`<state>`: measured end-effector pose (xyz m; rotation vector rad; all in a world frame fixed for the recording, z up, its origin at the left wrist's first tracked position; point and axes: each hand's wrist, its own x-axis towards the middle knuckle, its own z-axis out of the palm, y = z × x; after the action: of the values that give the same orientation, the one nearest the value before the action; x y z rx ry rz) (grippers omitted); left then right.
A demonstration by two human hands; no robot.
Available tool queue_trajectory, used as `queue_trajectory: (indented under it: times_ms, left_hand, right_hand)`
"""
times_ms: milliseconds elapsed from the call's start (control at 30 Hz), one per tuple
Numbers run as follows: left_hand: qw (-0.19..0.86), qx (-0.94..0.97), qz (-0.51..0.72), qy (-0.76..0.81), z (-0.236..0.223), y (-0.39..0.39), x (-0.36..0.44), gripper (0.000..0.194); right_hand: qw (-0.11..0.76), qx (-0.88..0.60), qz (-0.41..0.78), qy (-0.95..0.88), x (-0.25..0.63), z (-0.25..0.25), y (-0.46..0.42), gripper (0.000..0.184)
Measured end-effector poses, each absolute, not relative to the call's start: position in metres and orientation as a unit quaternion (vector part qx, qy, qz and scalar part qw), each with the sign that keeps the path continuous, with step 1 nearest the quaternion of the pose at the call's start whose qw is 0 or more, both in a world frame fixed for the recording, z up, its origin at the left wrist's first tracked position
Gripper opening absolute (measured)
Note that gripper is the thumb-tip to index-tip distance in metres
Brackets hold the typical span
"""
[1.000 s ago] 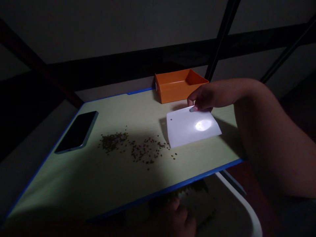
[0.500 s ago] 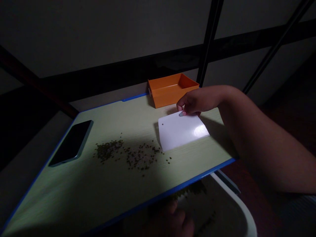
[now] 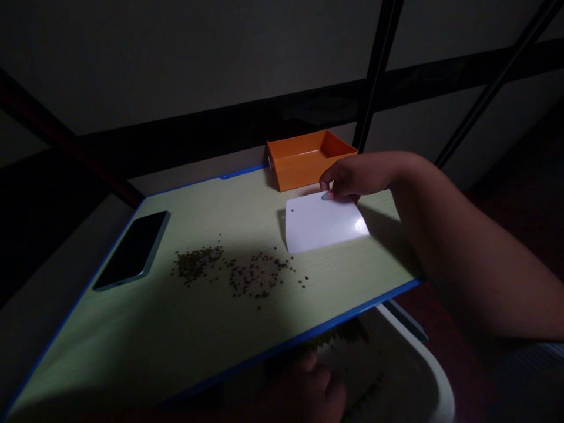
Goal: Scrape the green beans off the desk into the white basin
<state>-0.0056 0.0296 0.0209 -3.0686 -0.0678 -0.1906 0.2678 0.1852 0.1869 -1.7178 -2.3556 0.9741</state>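
Note:
My right hand [image 3: 346, 178] grips the top edge of a thin white plastic card [image 3: 324, 223], thumb on its face and fingers behind. The card is slightly bent, with a small hole or dark speck near its left corner. To its left lie two loose piles of small dark seeds, a left pile [image 3: 198, 262] and a right pile [image 3: 256, 273], on a pale board [image 3: 189, 346] with blue edges. Below the board's front edge, my left hand [image 3: 321, 388] is in deep shadow with its fingers curled. Whatever it may hold is hidden.
A dark-screened phone [image 3: 134, 249] lies at the board's left. An orange open box [image 3: 304, 170] stands at the back, behind the card. Under the front edge, a white-rimmed tub [image 3: 443, 382] contains dark plant-like bits. Cabinet panels [image 3: 211, 59] rise behind the board.
The card's lower edge has drawn back slightly, away from the right seed pile. The view has shifted a little; both seed piles look the same, and my left hand stays low.

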Motion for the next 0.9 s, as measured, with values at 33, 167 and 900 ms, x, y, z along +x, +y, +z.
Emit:
queue_trajectory:
  times_ms: [33, 167, 900]
  left_hand:
    - [0.031, -0.997, -0.068, -0.026, 0.022, 0.029, -0.005, 0.025]
    - [0.007, -0.998, -0.054, -0.023, 0.03, 0.03, -0.005, 0.024]
    - [-0.033, -0.999, 0.017, -0.027, 0.035, 0.028, -0.005, 0.013]
  right_hand:
    - [0.035, -0.556, 0.318, -0.767, 0.268, 0.187, 0.185, 0.014]
    - [0.042, -0.54, 0.329, -0.774, 0.268, 0.188, 0.184, 0.017]
    - [0.03, -0.515, 0.343, -0.785, 0.269, 0.186, 0.183, 0.01]
